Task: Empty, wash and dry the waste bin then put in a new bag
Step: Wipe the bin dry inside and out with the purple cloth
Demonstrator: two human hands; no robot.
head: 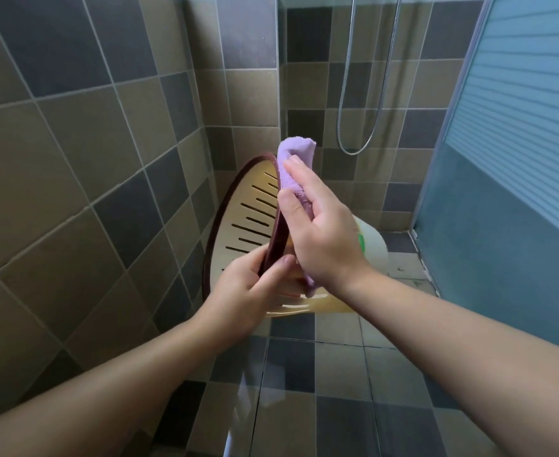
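I see my left hand [255, 285] gripping the bin's [248, 219] near rim; my right hand's [321, 232] fingers pinch the cloth [293, 169] over the rim, which runs away and up.

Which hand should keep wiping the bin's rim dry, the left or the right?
Right. The right hand already holds the purple cloth against the dark rim, while the left hand grips the waste bin to steady it.
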